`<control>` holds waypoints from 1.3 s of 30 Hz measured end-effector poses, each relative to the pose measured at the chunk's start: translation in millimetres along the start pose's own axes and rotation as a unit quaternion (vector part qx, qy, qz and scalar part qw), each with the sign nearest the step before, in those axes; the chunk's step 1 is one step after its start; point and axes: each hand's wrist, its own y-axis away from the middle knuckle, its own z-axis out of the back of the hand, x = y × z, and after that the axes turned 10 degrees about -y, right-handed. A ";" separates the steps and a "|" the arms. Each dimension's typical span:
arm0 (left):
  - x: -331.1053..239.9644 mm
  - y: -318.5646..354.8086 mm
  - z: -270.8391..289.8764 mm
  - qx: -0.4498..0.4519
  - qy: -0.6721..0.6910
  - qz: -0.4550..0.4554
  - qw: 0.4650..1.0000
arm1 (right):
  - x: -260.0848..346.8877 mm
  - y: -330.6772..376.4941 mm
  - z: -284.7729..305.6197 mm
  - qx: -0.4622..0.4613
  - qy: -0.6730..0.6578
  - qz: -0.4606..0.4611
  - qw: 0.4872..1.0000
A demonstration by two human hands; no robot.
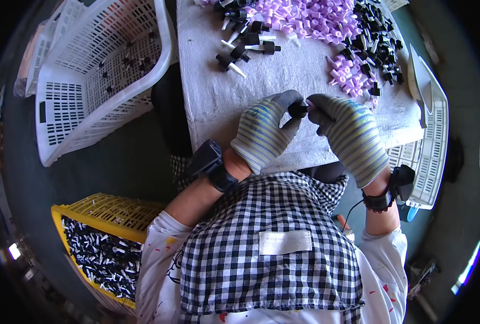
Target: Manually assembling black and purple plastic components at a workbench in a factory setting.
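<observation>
Tabletop [218, 105] with a pale, wrinkled covering stretches ahead of the person in the head view, and both gloved hands work over its near part. From where I stand, the left hand [264, 129], in a striped glove with grey fingers, has its grip clamped on a small black cap [298, 110], pinched between thumb and forefinger. That cap sits between the two hands, over the tabletop. The right hand [353, 135], gloved alike, comes in just beside it with thumb and fingers bunched; a speck of purple shows at the tips, but I cannot tell whether its grip is closed on anything.

Farther off lies a heap of purple pieces [307, 19], with black-and-white pieces [372, 32] spread along its right. A smaller purple cluster [353, 75] lies nearer on the right, and a few white-tipped black caps [245, 40] lie far left.

Beyond the left edge, a white basket [167, 40] tilts with some dark bits inside. Nearer on the left, a yellow crate [107, 210] holds many black and white pieces. Another white basket [437, 135] stands at the right.
</observation>
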 end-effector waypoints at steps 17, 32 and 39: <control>12.7 -0.2 0.0 -0.030 0.004 0.005 1.000 | 6.9 -84.7 -39.4 0.047 -0.120 -0.024 0.991; 20.4 4.6 3.8 -0.049 0.025 -0.001 0.999 | 20.1 -96.4 -60.2 0.044 0.074 -0.018 0.996; 4.9 -3.0 36.4 -0.066 0.081 0.080 0.991 | 11.8 -91.1 -41.6 -0.119 -0.342 0.093 0.927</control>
